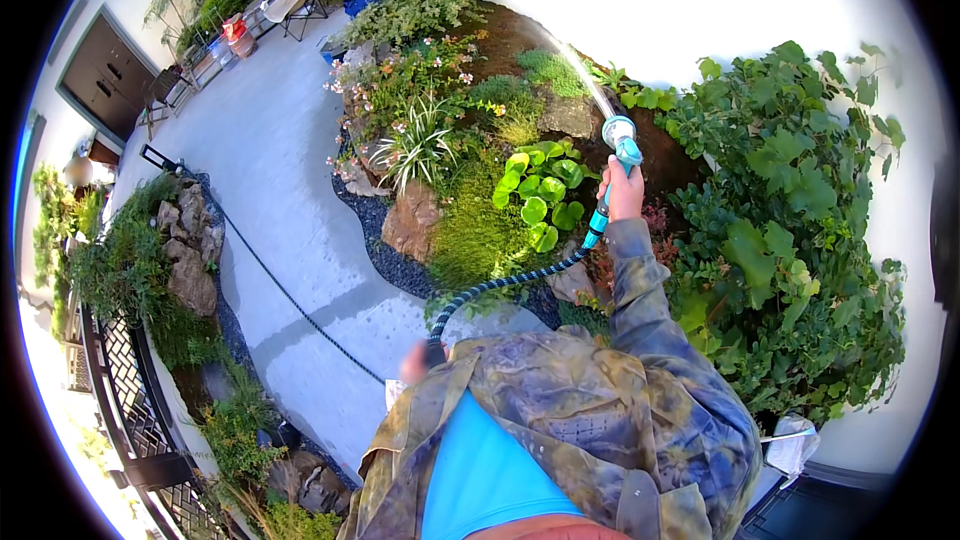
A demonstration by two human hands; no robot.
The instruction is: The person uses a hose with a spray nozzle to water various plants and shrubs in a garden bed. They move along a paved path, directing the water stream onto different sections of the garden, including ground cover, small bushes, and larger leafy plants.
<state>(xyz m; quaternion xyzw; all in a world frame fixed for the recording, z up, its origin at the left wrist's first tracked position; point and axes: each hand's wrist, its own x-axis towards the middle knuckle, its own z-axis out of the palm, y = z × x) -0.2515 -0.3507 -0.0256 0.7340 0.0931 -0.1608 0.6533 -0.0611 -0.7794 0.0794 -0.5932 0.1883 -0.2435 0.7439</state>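
Observation:
My right hand [627, 190] is wrapped around the handle of a teal and grey hose spray nozzle [622, 137], held out over the planting bed. A white jet of water [590, 80] leaves the nozzle toward the upper left, along the bed by the white wall. From the handle, a black-and-white striped garden hose [510, 278] curves back down to my left hand [413, 364] at my waist. That hand is blurred, with skin showing beside the hose; it appears closed on it. Round-leaved green plants [543, 190] grow just left of the nozzle.
A leafy vine [780, 200] fills the right side. Brown rocks [411, 219] and dark gravel [385, 260] edge the bed. More hose [290, 302] trails across the pale concrete path [270, 140] to the left bed. Chairs [294, 0] stand farther off; a black railing [125, 410] runs lower left.

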